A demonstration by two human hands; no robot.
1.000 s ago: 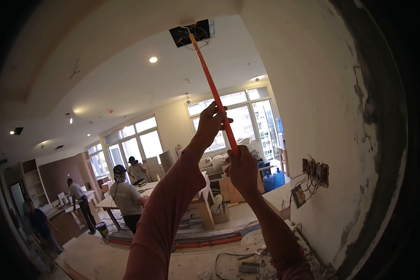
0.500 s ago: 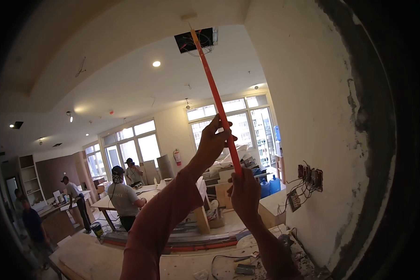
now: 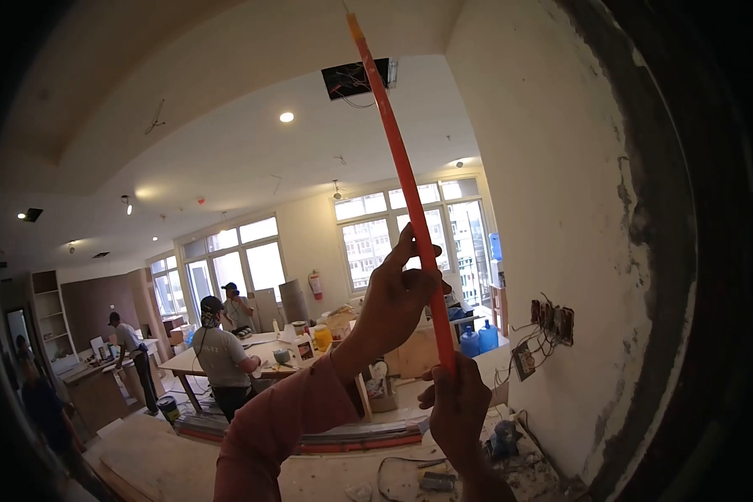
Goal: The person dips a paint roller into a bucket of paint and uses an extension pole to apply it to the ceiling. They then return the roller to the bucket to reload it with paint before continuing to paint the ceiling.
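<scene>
My left hand (image 3: 397, 297) is closed round the orange tube (image 3: 397, 159), and my right hand (image 3: 458, 406) grips the same tube just below it, lower end hidden in the fist. From the hands the tube runs up and a little left, its long axis near upright, tip passing left of the ceiling hole (image 3: 356, 78). The left hand is nearer that hole; whether the tip touches the ceiling I cannot tell.

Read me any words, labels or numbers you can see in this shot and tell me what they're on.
None can be read.
Orange conduit in the left hand and right hand: no print visible.
Blue water jugs: any labels too small.
Co-worker's grey shirt: no legible marking.
</scene>
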